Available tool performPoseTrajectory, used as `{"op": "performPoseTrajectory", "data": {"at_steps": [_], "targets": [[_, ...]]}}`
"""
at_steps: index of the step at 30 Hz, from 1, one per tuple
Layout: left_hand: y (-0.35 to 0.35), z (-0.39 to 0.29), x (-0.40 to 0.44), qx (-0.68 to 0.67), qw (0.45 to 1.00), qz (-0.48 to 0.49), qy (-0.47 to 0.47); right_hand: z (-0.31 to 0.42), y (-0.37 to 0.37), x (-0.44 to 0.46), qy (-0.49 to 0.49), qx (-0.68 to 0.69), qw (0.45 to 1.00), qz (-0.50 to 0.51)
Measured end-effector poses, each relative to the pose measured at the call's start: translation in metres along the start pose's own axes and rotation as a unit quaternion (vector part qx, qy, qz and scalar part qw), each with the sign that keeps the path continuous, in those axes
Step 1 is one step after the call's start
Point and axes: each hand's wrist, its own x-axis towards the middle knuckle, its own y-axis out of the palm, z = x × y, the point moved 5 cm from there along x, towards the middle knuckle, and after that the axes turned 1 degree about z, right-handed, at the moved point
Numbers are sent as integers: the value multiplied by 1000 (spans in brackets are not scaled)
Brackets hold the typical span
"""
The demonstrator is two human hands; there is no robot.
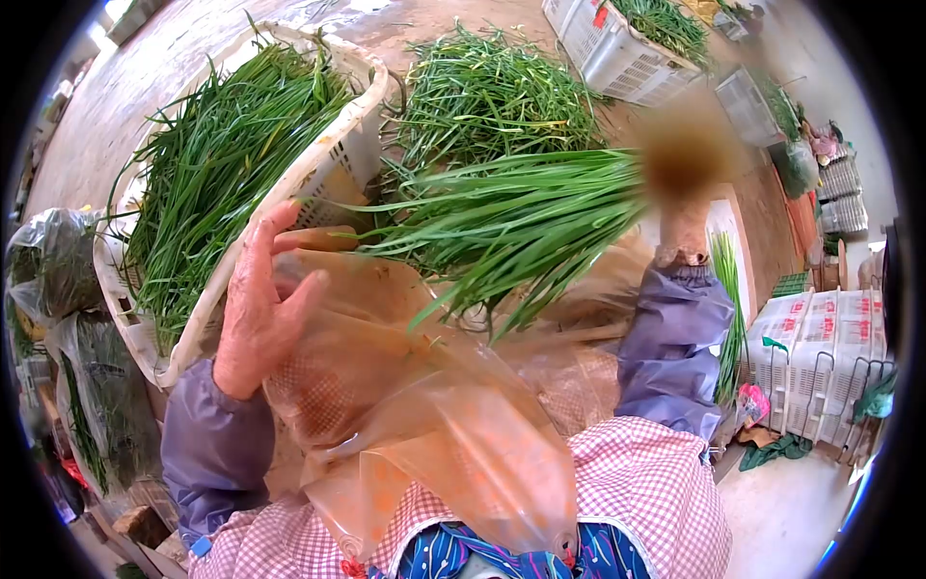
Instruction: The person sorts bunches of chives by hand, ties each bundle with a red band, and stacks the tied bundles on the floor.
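A bunch of long, flat-leaved garlic chives (540, 222) stretches out over my lap, its leaf tips pointing left. At its root end my right hand (682, 234) grips it, though a brown blurred spot hides the fingers. My left hand (260, 304) is raised beside the near rim of a white plastic basket (333, 159), fingers apart and holding nothing. More chives (231, 154) fill that basket. Behind the held bunch lies a loose heap of chives (492, 96). A clear plastic apron (453, 415) covers my lap.
A second white crate (627, 58) with greens stands at the back right. Chives (728, 309) lie on a board past my right forearm. Stacked white crates (820, 328) stand at far right. Plastic bags of greens (101, 376) sit at far left.
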Motion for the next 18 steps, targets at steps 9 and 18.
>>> {"op": "performPoseTrajectory", "data": {"at_steps": [9,18], "targets": [[128,-56,13,-225,931,280,-70,47,75,-48,142,168,975,-11],[164,-54,13,-497,650,466,-337,128,117,-90,-94,-7,995,39]]}}
